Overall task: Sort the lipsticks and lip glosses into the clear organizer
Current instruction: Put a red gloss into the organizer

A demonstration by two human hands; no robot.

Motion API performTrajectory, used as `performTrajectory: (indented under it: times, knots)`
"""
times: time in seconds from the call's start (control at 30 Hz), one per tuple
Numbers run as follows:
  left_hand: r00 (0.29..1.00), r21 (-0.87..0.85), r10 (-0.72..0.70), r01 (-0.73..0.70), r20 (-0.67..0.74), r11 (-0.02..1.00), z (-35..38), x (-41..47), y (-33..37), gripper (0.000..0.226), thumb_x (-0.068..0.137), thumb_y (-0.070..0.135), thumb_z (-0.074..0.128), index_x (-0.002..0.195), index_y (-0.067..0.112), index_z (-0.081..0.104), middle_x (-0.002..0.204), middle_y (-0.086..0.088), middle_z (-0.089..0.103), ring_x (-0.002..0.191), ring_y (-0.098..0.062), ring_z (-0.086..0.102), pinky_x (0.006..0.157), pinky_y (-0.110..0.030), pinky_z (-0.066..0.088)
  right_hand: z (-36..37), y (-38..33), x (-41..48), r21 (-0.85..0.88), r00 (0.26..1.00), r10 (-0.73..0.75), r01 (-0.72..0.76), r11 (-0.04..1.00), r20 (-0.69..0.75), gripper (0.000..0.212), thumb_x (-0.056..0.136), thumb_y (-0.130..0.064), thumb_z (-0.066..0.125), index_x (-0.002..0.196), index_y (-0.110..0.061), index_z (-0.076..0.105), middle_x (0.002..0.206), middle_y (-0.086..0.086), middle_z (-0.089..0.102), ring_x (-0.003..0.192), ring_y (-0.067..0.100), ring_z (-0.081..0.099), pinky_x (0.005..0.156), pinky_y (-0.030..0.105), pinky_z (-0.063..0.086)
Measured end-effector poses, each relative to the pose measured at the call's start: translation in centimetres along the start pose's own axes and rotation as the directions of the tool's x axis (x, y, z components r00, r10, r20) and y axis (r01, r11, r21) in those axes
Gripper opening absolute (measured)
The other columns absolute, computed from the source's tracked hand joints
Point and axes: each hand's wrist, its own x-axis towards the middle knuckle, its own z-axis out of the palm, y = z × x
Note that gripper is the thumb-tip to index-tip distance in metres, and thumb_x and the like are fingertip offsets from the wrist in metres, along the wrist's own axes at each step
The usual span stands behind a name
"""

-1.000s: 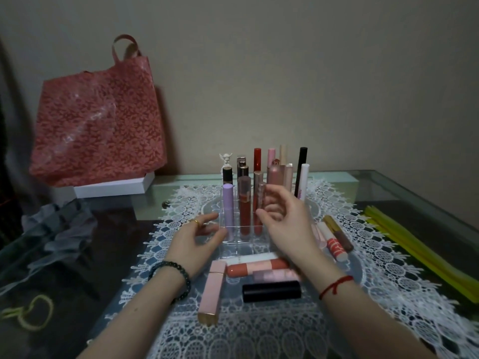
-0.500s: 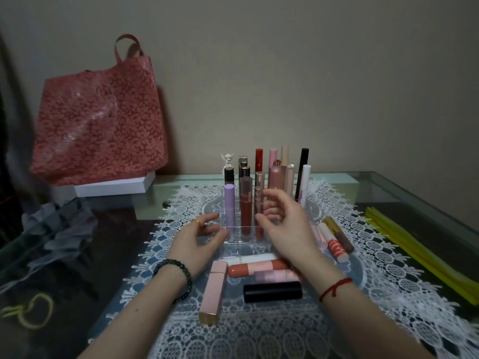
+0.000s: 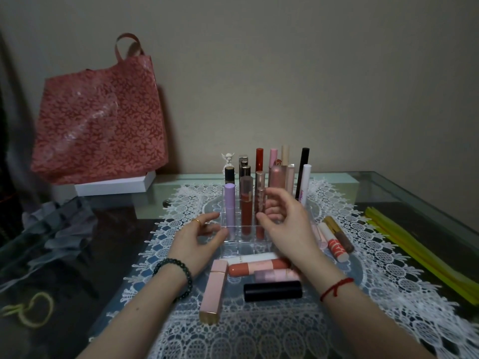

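A clear organizer (image 3: 234,243) stands at the middle of a lace mat (image 3: 363,268) on a glass table (image 3: 414,190), its rear rows filled with upright tubes. In its front occupied row stand a lilac tube (image 3: 230,203), a dark red gloss (image 3: 246,213) and a rose-capped gloss (image 3: 260,193).

The left hand (image 3: 197,237) hovers at the organizer's 8 o'clock, fingers loosely curved and spread, gripping nothing; whether the thumb touches the clear wall cannot be told. The right hand (image 3: 287,224) is at 4 o'clock, thumb and forefinger spread in an open curve just beside the rose-capped gloss, pinching nothing; contact with it cannot be told.

At 6 o'clock, unsorted, lie a white tube (image 3: 251,258), a coral tube (image 3: 259,267), a pale pink tube (image 3: 274,275) and a black lipstick (image 3: 272,291), with a pink square lipstick (image 3: 213,291) at 7 o'clock. At 3 o'clock lie a coral-and-white tube (image 3: 334,244) and a brown gloss (image 3: 339,238).

A red bag (image 3: 101,117) on a white box (image 3: 114,185) sits at 10 o'clock; yellow strips (image 3: 414,255) lie far at 3 o'clock
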Motion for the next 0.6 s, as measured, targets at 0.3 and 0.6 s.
performTrajectory:
  times: [0.3,0.6]
  knots:
    - [1.000,-0.008,0.001,-0.001,0.004,1.000,0.0,0.1,-0.3,0.039,0.078,0.029,0.065,0.115,0.026,0.054,0.095,0.010,0.062,0.096,-0.003,0.057,0.091,-0.027,0.045,-0.6,-1.0,-0.2,-0.017,0.997,-0.053,0.052,0.998,-0.059,0.039,0.078,-0.006,0.065,0.105,-0.029,0.052,0.087,-0.009,0.057,0.077,0.002,0.057,0.066,0.006,0.048]
    - [1.000,-0.023,0.007,-0.007,0.008,1.000,0.0,0.2,-0.6,0.038,0.078,0.027,0.066,0.114,0.026,0.055,0.097,0.004,0.065,0.097,-0.006,0.058,0.088,-0.024,0.044,-5.0,-5.3,0.4,0.118,0.964,-0.157,0.185,0.976,-0.214,0.027,0.078,-0.005,0.063,0.094,-0.026,0.057,0.084,-0.007,0.061,0.070,-0.007,0.057,0.060,0.005,0.046]
